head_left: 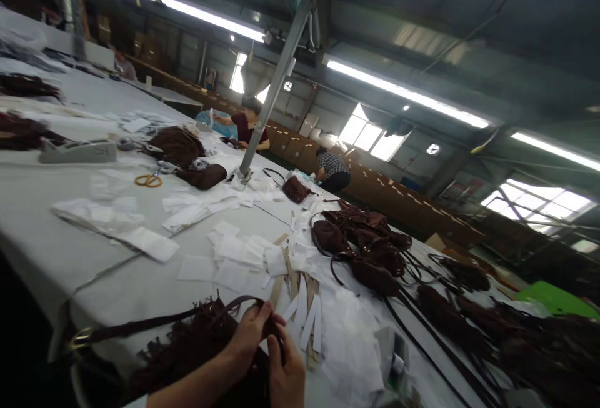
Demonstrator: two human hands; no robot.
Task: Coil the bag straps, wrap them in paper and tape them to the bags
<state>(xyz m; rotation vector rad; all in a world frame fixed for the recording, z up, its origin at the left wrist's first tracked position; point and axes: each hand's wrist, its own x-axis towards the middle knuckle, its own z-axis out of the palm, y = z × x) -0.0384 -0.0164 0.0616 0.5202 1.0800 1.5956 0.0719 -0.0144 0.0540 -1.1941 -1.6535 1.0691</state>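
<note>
A dark brown fringed bag (197, 336) lies at the near edge of the table, partly hidden behind my forearm. Its long strap (150, 322) runs left to a gold-coloured buckle (80, 338) near the table edge. My left hand (248, 336) is closed around the strap where it loops up. Close beside it, my right hand (288, 367) also has its fingers closed on the strap, thumb pointing up. The part between the hands is mostly covered by fingers. Just beyond lie white paper strips (309, 323) and sheets of white paper (239, 252).
Brown bags (365, 245) with straps are heaped along the right. A tape dispenser (77, 152) and yellow-handled scissors (149, 180) sit at the left. A metal post (276, 83) rises from the table. Two people (246, 127) work beyond, near stacked cartons (375, 192).
</note>
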